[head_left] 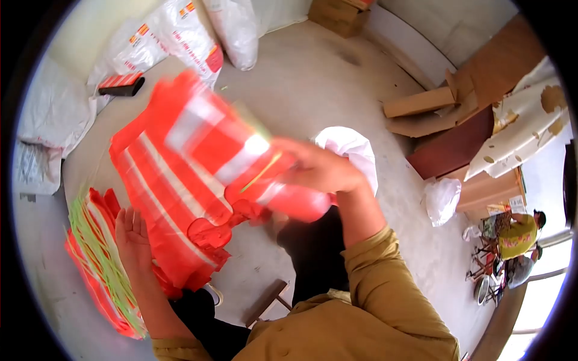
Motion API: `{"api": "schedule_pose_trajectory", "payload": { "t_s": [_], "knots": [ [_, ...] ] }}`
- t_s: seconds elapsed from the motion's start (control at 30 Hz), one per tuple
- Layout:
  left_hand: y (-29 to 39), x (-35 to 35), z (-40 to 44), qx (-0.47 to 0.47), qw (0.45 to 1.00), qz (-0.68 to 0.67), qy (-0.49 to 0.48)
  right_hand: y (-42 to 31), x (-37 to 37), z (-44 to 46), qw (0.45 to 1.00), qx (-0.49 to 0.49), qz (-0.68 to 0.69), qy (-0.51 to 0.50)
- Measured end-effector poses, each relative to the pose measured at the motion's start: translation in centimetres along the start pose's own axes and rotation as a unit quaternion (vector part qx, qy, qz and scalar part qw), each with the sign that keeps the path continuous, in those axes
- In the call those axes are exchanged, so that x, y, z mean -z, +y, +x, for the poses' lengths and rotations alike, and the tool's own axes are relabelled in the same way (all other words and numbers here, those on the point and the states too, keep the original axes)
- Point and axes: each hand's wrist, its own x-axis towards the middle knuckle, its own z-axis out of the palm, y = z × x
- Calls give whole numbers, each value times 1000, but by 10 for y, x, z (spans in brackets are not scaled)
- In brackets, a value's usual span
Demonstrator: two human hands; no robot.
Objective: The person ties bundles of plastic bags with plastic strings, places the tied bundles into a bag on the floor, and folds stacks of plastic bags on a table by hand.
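Observation:
My right hand (pixel 322 165) is closed on an orange-red safety vest (pixel 226 147) with silvery reflective bands. The vest is raised in front of me and smeared by motion. Behind and below it spread more orange-red vests (pixel 159 180) with pale stripes, partly hidden by the raised one. My left hand (pixel 132 237) lies palm up beside them, fingers stretched out, with nothing in it. To its left is a pile of orange vests with a bundle of lime-green strips (pixel 99 259) along it.
White printed sacks (pixel 180 36) line the wall at upper left, near a black-and-orange roll (pixel 122 84). A white bag (pixel 352 147) stands past my right hand. Cardboard (pixel 421 102) lies at right. A wooden stool (pixel 267 302) is by my legs. Two people (pixel 519 240) sit far right.

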Motion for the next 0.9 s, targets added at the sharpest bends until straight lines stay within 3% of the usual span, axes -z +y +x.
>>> {"api": "schedule_pose_trajectory", "payload": {
  "t_s": [0.03, 0.1, 0.13, 0.3, 0.43, 0.47, 0.53, 0.6, 0.7, 0.8, 0.9],
  "knots": [
    [-5, 5, 1, 7, 1000, 16, -14, -7, 20, -19, 997, -48, 34, 52],
    [-12, 2, -4, 17, 998, 50, -22, -6, 56, -58, 990, -24, 62, 124],
    [-15, 1, -6, 22, 997, 69, -25, 8, 67, -81, 969, -55, 155, 187],
    [-24, -10, -12, 38, 993, 107, -11, 108, 78, -154, 892, -78, 332, 296],
    [-24, -12, -12, 38, 993, 114, -4, 288, 8, -236, 789, -269, 384, 397],
    [-24, -13, -13, 37, 993, 116, -5, 318, -23, -251, 770, -349, 314, 432],
    [-23, -8, -12, 44, 994, 101, -15, 415, -64, -308, 786, -476, 125, 374],
    [-22, 2, -7, 43, 994, 95, -31, 395, -71, -294, 768, -516, 85, 370],
    [-21, 1, -3, 45, 992, 79, -83, 333, -55, -264, 764, -525, 124, 353],
    [-24, -4, -1, 47, 992, 75, -92, 329, -47, -269, 787, -540, 74, 290],
    [-25, -10, -3, 61, 991, 80, -93, 396, -61, -298, 816, -501, 80, 275]
  ]
}}
